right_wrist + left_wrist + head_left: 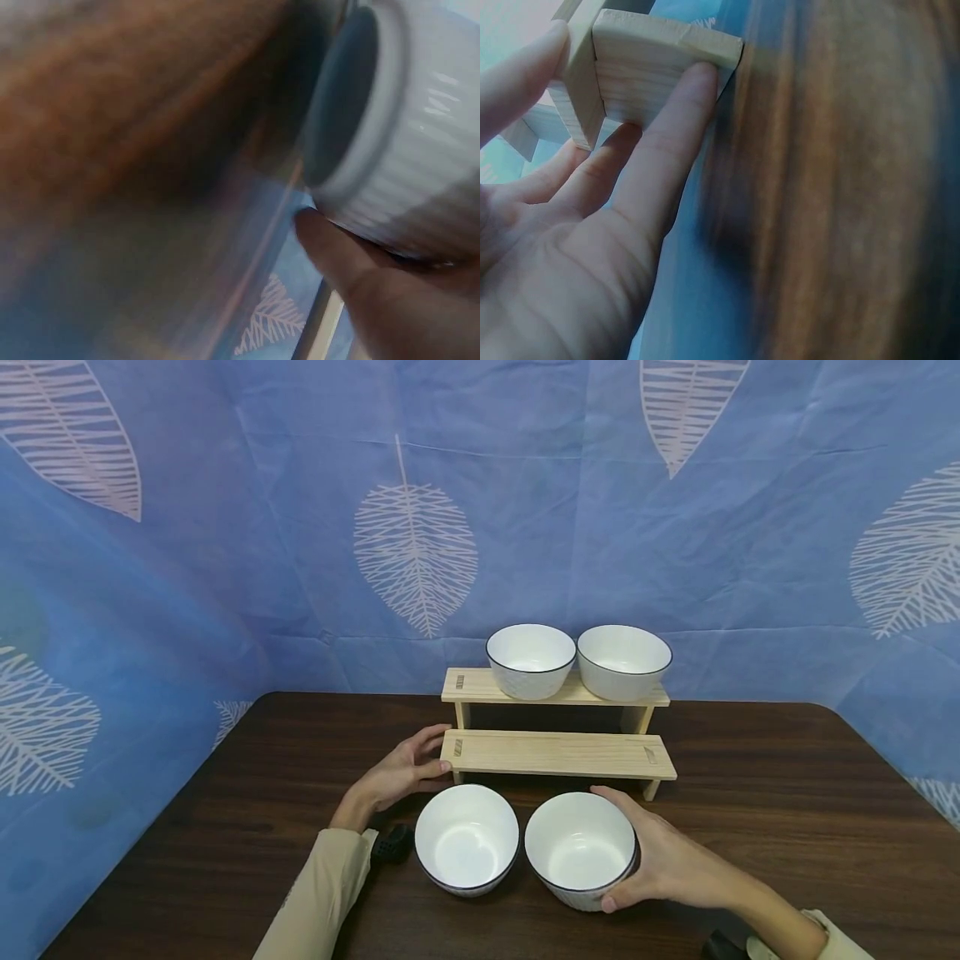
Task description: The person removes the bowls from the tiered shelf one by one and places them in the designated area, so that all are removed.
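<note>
My right hand [660, 856] grips a white bowl [580, 843] with a dark rim, thumb on the near side and fingers round the far right. In the right wrist view, the ridged side and underside of this bowl [427, 142] show, its base off the table. Left of it stands a matching bowl [467, 839]. At the left end of a two-tier wooden shelf [558, 753], my left hand [401, 772] touches the lower step. Its fairly straight fingers lie against the wooden end panel [649, 75] in the left wrist view, while the thumb meets the board.
Two more white bowls, a left one [531, 660] and a right one [624, 662], stand side by side on the shelf's upper tier. The shelf is on a dark wooden table [750, 777]. Behind hangs a blue cloth [525, 527] with white leaf prints.
</note>
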`<action>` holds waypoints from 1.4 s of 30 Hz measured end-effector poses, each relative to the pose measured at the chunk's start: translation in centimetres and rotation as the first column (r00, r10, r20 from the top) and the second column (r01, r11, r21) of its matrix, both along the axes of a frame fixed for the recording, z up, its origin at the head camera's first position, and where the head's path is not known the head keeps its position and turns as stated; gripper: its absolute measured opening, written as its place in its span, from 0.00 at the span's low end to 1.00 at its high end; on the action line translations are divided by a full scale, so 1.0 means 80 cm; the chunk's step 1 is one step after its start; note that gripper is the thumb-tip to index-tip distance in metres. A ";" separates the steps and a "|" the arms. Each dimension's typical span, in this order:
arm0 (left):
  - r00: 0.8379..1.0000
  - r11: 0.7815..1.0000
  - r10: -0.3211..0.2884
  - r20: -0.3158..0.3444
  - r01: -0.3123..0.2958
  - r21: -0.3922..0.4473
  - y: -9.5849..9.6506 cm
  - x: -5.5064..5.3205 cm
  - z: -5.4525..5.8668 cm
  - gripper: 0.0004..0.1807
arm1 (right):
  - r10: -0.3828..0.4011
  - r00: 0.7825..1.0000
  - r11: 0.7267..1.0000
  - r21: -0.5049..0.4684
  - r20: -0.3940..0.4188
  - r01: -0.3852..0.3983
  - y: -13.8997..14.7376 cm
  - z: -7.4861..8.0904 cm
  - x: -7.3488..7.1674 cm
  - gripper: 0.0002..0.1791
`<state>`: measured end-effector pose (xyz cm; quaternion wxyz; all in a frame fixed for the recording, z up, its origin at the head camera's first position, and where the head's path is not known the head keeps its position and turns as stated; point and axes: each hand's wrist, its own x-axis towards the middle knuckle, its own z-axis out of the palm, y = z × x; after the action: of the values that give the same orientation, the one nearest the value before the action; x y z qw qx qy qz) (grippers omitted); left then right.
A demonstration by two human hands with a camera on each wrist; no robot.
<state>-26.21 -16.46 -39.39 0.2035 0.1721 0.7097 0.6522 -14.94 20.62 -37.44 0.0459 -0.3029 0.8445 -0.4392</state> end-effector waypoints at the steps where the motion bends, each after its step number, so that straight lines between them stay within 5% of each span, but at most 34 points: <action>1: 1.000 1.000 0.000 0.000 0.000 0.000 0.000 0.000 0.000 0.39 | 0.012 1.000 1.000 -0.002 0.013 -0.012 0.001 0.001 -0.001 0.63; 12: 1.000 1.000 0.003 -0.005 -0.003 -0.002 0.000 0.001 -0.001 0.39 | 0.120 0.975 0.992 0.025 0.189 -0.127 0.014 0.005 -0.008 0.68; 21: 1.000 1.000 0.009 -0.012 -0.009 -0.011 -0.001 0.001 -0.002 0.39 | 0.084 0.982 0.988 0.112 0.166 -0.103 0.000 0.003 -0.012 0.70; 29: 1.000 1.000 0.013 -0.010 -0.013 -0.016 0.000 0.001 -0.002 0.39 | 0.136 0.956 0.981 0.097 0.261 -0.166 0.010 0.011 -0.020 0.72; 35: 1.000 1.000 0.019 -0.009 -0.019 -0.021 0.000 0.001 -0.003 0.39 | 0.181 0.948 0.981 0.021 0.261 -0.193 0.028 0.018 -0.026 0.58; 42: 1.000 0.999 0.025 -0.008 -0.025 -0.020 0.001 0.000 -0.002 0.39 | 0.174 0.969 0.985 -0.040 0.176 -0.169 0.036 0.026 -0.038 0.40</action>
<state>-26.18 -16.40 -39.52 0.1943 0.1636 0.7191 0.6468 -18.01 23.54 -35.36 0.1558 -0.3346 0.8021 -0.4694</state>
